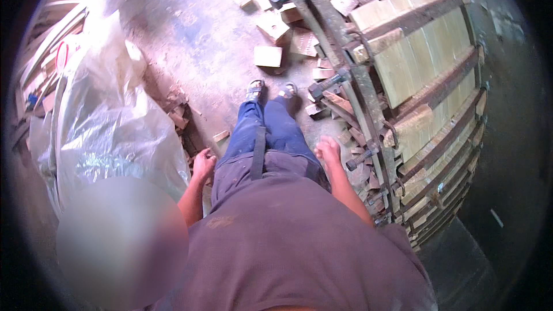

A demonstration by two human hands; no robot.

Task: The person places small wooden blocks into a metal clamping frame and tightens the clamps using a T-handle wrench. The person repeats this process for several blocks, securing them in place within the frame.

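Note:
My left hand [204,165] hangs beside my left thigh with its fingers curled in. Nothing shows in it, and it touches nothing. The closest thing to it is a large sheet of clear plastic [115,132] draped over a pile on the left. By my right hip, my right hand [328,149] is curled into a loose fist, also with nothing visible in it. To its right stands a metal clamp rack [368,112] with large bolts [328,84], holding rows of pale wooden boards [426,55] pressed edge to edge.
Wood blocks [268,56] and offcuts lie scattered on the concrete floor [199,34] ahead and along the rack's foot. Small wood scraps [177,112] edge the plastic sheet. Curved wooden strips [64,26] are stacked at far left. A blurred round patch covers the lower left.

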